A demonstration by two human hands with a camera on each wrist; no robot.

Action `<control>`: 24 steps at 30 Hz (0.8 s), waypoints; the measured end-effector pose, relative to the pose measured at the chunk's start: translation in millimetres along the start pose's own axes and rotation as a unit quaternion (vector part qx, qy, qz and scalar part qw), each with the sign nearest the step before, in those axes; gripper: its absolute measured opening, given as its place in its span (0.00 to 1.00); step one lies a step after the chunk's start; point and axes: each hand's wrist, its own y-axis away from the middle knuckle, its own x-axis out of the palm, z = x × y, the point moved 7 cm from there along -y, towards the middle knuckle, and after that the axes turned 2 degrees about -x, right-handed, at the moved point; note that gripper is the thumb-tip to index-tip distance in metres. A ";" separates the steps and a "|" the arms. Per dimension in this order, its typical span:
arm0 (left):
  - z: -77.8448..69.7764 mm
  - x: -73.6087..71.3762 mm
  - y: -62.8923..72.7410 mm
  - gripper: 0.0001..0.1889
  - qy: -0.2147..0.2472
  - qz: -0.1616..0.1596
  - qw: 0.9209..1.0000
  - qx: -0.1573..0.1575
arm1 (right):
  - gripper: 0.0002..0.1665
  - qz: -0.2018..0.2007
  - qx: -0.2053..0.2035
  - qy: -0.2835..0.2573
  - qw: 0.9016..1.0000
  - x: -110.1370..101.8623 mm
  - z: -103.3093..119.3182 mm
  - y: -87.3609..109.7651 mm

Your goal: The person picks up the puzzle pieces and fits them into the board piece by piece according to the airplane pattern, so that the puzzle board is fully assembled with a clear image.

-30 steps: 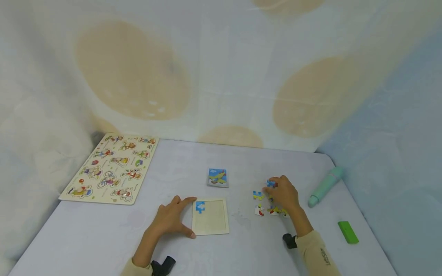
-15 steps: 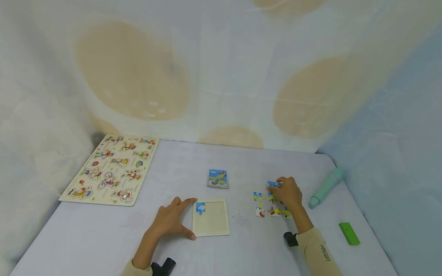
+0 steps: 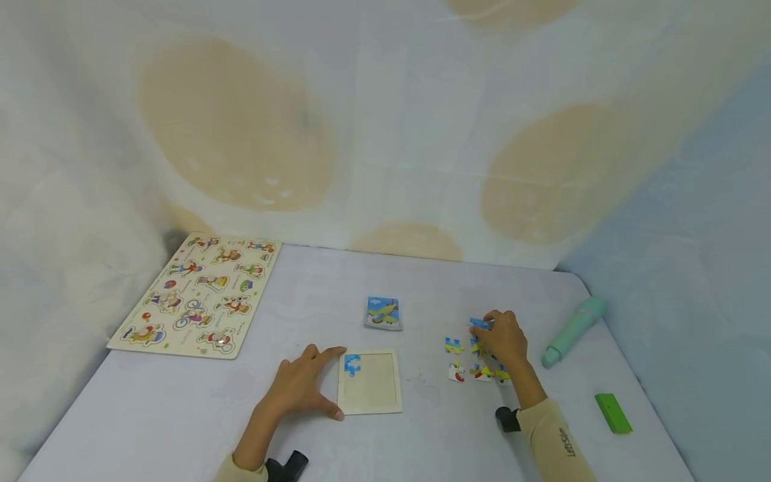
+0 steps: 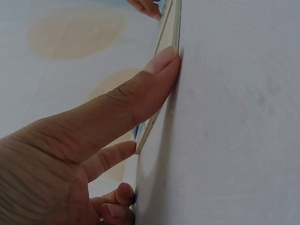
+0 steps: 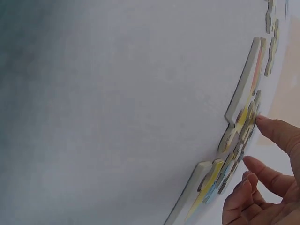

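Observation:
My left hand [image 3: 298, 385] holds a small square wooden puzzle tray [image 3: 376, 385] at its left edge. The thumb presses one corner and the index fingertip the other, as the left wrist view also shows. One blue puzzle piece [image 3: 352, 363] lies in the tray's upper left corner. Over the loose pieces on the right, my right hand [image 3: 508, 341] pinches a blue puzzle piece [image 3: 478, 322] between thumb and index finger, partly hidden by them. Other loose pieces lie below it, among them a blue and yellow one [image 3: 454, 345] and a white and red one [image 3: 456, 371].
A picture card with a yellow airplane [image 3: 383, 312] lies beyond the tray. At the back left is a large board of cartoon figures [image 3: 199, 294]. A mint green cylinder [image 3: 572, 333] and a green block [image 3: 614, 413] lie on the right side of the white table [image 3: 313, 281].
My right hand has shifted slightly to the right, uncovering more of the blue piece and the pieces below. My left hand has stayed at the tray.

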 end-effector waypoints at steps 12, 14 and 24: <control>1.2 1.6 -0.3 0.58 0.001 0.000 1.000 -0.002 | 0.27 -0.002 -0.022 0.017 1.000 3.8 2.1 -2.7; 0.9 1.6 0.0 0.58 0.001 0.001 1.000 -0.002 | 0.27 -0.003 -0.024 0.019 1.000 3.7 2.7 -2.7; 0.0 0.5 0.6 0.58 0.002 0.002 1.000 -0.004 | 0.28 -0.019 -0.030 0.024 0.999 1.1 6.8 -1.5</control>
